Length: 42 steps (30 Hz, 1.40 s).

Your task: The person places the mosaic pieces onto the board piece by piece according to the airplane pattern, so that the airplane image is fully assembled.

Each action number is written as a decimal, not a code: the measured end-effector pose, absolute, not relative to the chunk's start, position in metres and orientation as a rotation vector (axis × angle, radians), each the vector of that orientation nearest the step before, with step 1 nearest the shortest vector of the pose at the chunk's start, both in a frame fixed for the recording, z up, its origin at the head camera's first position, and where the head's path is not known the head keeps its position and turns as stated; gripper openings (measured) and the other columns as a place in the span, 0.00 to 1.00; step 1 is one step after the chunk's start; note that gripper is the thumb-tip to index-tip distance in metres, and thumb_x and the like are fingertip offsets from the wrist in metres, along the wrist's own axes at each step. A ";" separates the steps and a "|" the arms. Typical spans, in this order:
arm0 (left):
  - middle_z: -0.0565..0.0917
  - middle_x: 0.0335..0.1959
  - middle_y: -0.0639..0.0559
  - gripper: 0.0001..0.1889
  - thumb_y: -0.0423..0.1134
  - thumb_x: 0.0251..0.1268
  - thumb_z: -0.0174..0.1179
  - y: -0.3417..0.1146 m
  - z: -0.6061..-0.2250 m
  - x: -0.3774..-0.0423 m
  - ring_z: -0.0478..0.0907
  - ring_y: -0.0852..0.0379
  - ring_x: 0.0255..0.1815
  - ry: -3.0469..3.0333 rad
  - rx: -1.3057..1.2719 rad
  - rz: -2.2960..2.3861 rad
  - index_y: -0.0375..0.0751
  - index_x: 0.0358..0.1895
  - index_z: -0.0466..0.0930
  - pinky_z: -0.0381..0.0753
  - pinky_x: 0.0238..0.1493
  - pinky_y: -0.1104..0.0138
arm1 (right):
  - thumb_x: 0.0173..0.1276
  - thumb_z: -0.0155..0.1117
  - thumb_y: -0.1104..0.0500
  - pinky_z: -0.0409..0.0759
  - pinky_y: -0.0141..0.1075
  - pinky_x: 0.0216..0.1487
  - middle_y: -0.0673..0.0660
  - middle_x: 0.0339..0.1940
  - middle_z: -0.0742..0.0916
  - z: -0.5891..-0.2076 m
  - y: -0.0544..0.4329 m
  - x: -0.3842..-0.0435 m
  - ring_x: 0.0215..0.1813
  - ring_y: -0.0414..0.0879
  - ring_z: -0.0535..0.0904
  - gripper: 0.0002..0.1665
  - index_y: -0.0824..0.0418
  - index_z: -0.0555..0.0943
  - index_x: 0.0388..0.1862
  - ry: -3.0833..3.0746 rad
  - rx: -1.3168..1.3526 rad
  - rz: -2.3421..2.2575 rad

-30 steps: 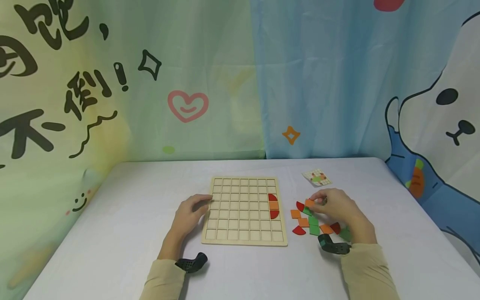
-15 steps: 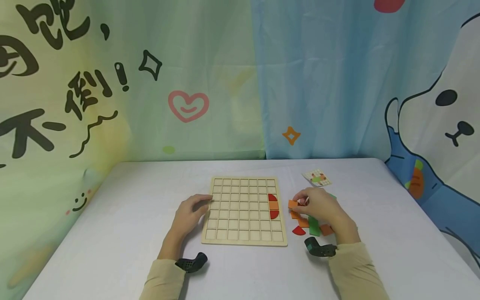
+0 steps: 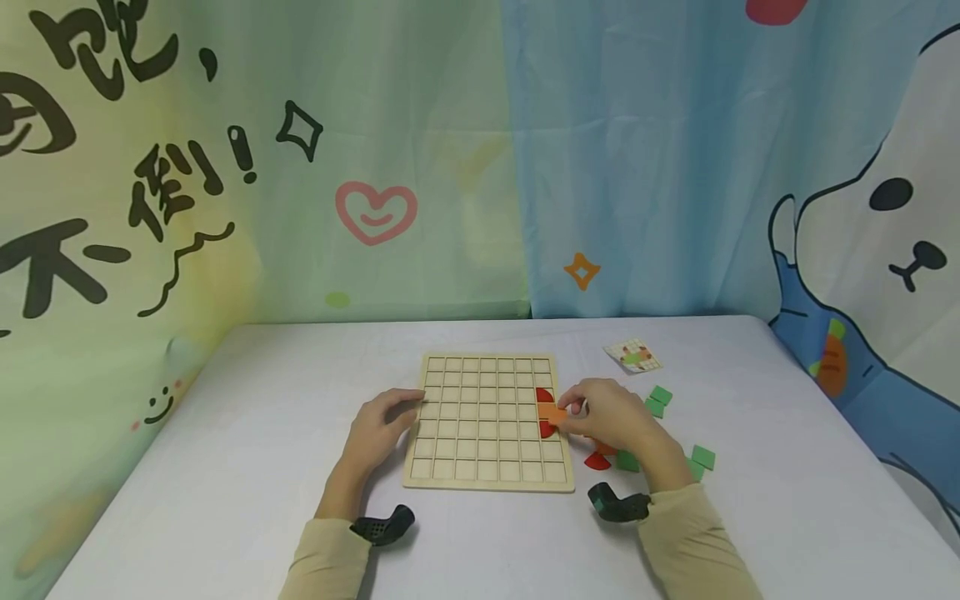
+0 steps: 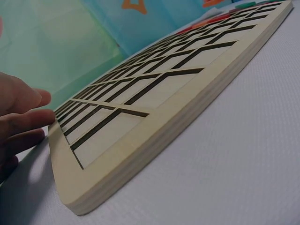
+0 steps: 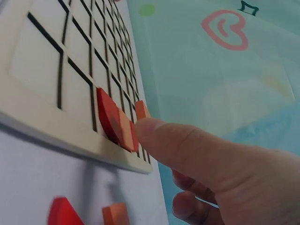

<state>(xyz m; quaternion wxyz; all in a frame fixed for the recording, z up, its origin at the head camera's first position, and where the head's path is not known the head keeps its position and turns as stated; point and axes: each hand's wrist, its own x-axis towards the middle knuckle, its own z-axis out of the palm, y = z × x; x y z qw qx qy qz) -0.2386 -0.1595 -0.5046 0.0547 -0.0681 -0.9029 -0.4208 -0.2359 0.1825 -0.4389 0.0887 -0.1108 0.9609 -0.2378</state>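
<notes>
My right hand pinches an orange square tile between thumb and fingers, over the right side of a wooden grid board. Two red curved-edge tiles sit in the board's right column, with another orange tile between them. The held tile partly covers that orange one in the head view. At the board's left edge rests my left hand, its fingers loosely bent and fingertips by the rim, gripping nothing. In the left wrist view, the fingers show beside the board's corner.
Loose tiles lie right of the board: a red wedge, a green tile, green squares farther back and more green ones by the right wrist. My right hand hides part of this pile. A printed pattern card lies behind.
My right hand has carried the orange tile left from the loose pile to the board's right edge. Green tiles behind and beside the hand have come into view. The left hand stays put.
</notes>
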 end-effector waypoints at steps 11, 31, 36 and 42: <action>0.80 0.59 0.50 0.18 0.43 0.62 0.57 -0.159 -0.506 -0.239 0.70 0.48 0.67 -2.734 -0.194 -1.286 0.50 0.55 0.80 0.64 0.71 0.50 | 0.52 0.75 0.49 0.67 0.32 0.25 0.46 0.27 0.78 -0.447 0.168 -0.235 0.29 0.40 0.71 0.16 0.51 0.85 0.39 2.861 -0.387 -0.701; 0.80 0.58 0.50 0.17 0.43 0.62 0.57 -0.159 -0.504 -0.238 0.71 0.48 0.66 -2.733 -0.219 -1.273 0.49 0.55 0.80 0.64 0.71 0.50 | 0.52 0.75 0.50 0.64 0.31 0.26 0.45 0.20 0.76 -0.457 0.153 -0.236 0.26 0.39 0.69 0.11 0.47 0.84 0.33 2.869 -0.389 -0.696; 0.80 0.58 0.50 0.17 0.44 0.63 0.57 -0.159 -0.504 -0.238 0.70 0.48 0.66 -2.740 -0.214 -1.263 0.49 0.55 0.80 0.64 0.71 0.51 | 0.52 0.75 0.51 0.64 0.31 0.27 0.45 0.19 0.75 -0.458 0.152 -0.235 0.26 0.39 0.70 0.10 0.47 0.84 0.33 2.865 -0.423 -0.729; 0.80 0.58 0.49 0.17 0.43 0.62 0.57 -0.158 -0.503 -0.238 0.71 0.47 0.66 -2.742 -0.203 -1.270 0.49 0.55 0.80 0.64 0.70 0.50 | 0.52 0.75 0.51 0.65 0.31 0.26 0.44 0.19 0.75 -0.460 0.152 -0.235 0.25 0.39 0.69 0.11 0.48 0.84 0.34 2.865 -0.421 -0.742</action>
